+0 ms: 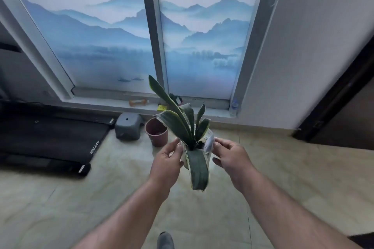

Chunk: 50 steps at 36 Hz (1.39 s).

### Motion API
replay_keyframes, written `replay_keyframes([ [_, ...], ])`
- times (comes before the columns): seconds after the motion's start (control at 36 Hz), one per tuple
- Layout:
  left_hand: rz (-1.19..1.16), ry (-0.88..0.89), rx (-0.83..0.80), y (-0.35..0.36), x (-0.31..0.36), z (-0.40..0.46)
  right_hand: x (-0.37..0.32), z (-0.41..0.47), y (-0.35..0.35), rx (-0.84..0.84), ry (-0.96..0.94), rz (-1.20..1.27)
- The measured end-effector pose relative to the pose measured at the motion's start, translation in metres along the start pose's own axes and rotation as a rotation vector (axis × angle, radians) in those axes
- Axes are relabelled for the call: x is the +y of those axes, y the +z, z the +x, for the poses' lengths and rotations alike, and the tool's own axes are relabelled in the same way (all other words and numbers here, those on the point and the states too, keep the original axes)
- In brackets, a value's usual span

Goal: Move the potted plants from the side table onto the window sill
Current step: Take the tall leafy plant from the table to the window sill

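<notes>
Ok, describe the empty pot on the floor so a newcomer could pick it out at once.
Find the window sill under the mountain-scene blind. On the floor just below stands a reddish-brown pot, right of a grey stool. Unlike the plant held between both hands, it has nothing growing in it.

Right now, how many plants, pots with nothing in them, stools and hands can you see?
Plants: 1, the potted plant held between the left hand and right hand
Empty pots: 1, the brown pot
Stools: 1, the grey stool
Hands: 2
Total: 5
</notes>
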State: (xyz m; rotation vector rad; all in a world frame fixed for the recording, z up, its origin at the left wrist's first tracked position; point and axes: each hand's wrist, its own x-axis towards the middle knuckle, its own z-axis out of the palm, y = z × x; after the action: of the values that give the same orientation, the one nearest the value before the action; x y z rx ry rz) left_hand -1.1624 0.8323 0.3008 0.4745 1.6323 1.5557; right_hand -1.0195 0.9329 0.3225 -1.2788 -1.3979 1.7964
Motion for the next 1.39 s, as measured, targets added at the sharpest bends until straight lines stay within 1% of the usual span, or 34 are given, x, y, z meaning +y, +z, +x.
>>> replay_keyframes([
  [0.17,-0.018,-0.010,-0.087,-0.019,0.023,0.107,-0.022,0.094,0.046,0.055,0.035,0.016],
  [0.19,-0.016,-0.014,-0.081,-0.018,0.027,0.109,-0.024,0.094,0.046,0.064,0.034,0.014],
  [0.22,-0.003,-0.023,-0.086,-0.023,0.032,0.134,-0.029,0.118,0.056,0.058,0.040,0.015],
  [0.36,0.015,-0.054,-0.077,-0.030,0.047,0.199,-0.046,0.177,0.077,0.064,0.052,0.034],
  [0.42,0.028,-0.069,-0.074,-0.027,0.050,0.235,-0.051,0.215,0.082,0.067,0.070,0.024],
  [0.44,0.033,-0.079,-0.073,-0.026,0.051,0.237,-0.052,0.216,0.082,0.075,0.073,0.022],
  [0.67,0.089,-0.143,-0.057,0.016,0.060,0.371,-0.064,0.362,0.067,0.080,0.128,0.048],
  [0.89,0.191,-0.270,-0.052,0.065,0.057,0.505,-0.079,0.495,0.041,0.077,0.180,0.020],
  [1.14,0.206,-0.354,-0.127,0.091,0.055,0.616,-0.079,0.615,0.035,0.116,0.265,-0.012],
  [1.22,0.207,-0.375,-0.161,0.093,0.050,0.653,-0.077,0.647,0.041,0.132,0.291,-0.003],
  [1.25,0.202,-0.374,-0.154,0.093,0.053,0.652,-0.078,0.647,0.042,0.140,0.303,-0.011],
  [1.28,0.195,-0.388,-0.174,0.093,0.047,0.682,-0.075,0.674,0.048,0.154,0.307,-0.007],
  [1.36,0.174,-0.393,-0.192,0.093,0.048,0.699,-0.075,0.689,0.053,0.180,0.327,0.003],
  [1.39,0.172,-0.415,-0.213,0.091,0.039,0.725,-0.071,0.710,0.059,0.200,0.338,0.005],
])
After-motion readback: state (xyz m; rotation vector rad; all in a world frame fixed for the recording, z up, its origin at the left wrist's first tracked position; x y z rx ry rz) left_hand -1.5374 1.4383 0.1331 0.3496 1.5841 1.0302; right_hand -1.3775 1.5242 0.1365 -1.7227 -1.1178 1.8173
